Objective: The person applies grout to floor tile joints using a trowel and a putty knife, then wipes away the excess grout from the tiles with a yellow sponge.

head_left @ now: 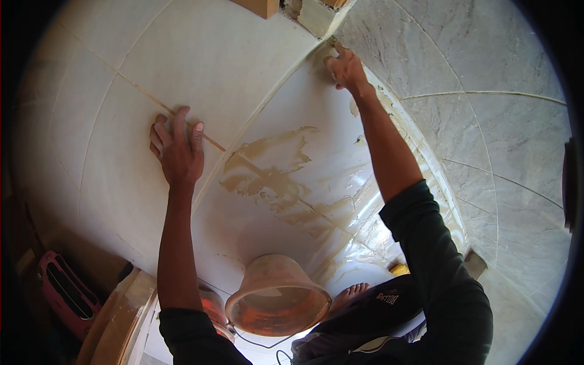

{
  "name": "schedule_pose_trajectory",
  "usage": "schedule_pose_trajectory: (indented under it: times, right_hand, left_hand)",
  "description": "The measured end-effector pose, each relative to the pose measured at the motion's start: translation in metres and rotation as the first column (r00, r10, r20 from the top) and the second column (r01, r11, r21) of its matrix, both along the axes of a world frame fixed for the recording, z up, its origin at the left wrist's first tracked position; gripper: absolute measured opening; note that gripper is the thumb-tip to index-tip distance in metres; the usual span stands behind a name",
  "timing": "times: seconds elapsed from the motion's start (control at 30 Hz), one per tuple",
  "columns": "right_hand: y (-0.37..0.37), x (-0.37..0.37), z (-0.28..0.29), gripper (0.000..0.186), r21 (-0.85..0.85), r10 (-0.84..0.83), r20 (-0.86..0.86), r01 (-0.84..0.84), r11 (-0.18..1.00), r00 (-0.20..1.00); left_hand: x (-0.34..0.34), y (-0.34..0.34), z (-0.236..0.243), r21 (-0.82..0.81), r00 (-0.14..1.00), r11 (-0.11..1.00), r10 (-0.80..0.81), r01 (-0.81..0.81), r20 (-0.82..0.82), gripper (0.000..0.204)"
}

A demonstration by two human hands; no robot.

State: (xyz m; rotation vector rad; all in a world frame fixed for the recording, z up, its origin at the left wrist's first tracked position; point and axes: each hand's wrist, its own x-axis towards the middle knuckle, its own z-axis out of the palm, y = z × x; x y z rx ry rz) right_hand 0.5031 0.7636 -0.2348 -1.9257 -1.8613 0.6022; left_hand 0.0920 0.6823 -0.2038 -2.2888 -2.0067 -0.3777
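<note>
My left hand (179, 146) rests with its fingers apart on a large pale tile (182, 55), next to a brown joint line. At the far corner, where the pale and grey marbled tiles meet, my right hand (349, 70) is closed with its fingertips at the edge. Whatever it grips there is too small and hidden to make out. Between my arms lies a smooth white surface (237, 207) smeared with wet beige paste (267, 173), thickest in the middle. More wet streaks shine along its right side, below my right forearm.
A worn bucket (261, 271) with orange stains stands close to me, beside my bare foot (351, 296). Grey marbled tiles (505, 134) cover the right side. At lower left are a pink and black object (68, 295) and wooden pieces (125, 316). Something yellow (399, 269) lies near my leg.
</note>
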Motion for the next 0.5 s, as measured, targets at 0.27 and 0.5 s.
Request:
schedule_pose_trajectory:
  times: [0.27,0.5]
  right_hand:
    - [-0.001,0.016,0.01,0.076,-0.13,0.047,-0.212,-0.076,0.989,0.976]
    - [-0.08,-0.096,0.031,0.073,-0.245,-0.011,-0.172,-0.032,0.969,0.985]
  left_hand:
    - [0.021,0.0,0.033,-0.166,0.992,0.986,0.017,0.004,0.126,0.042]
    - [0.027,0.001,0.043,-0.194,0.987,0.98,0.066,-0.036,0.148,0.042]
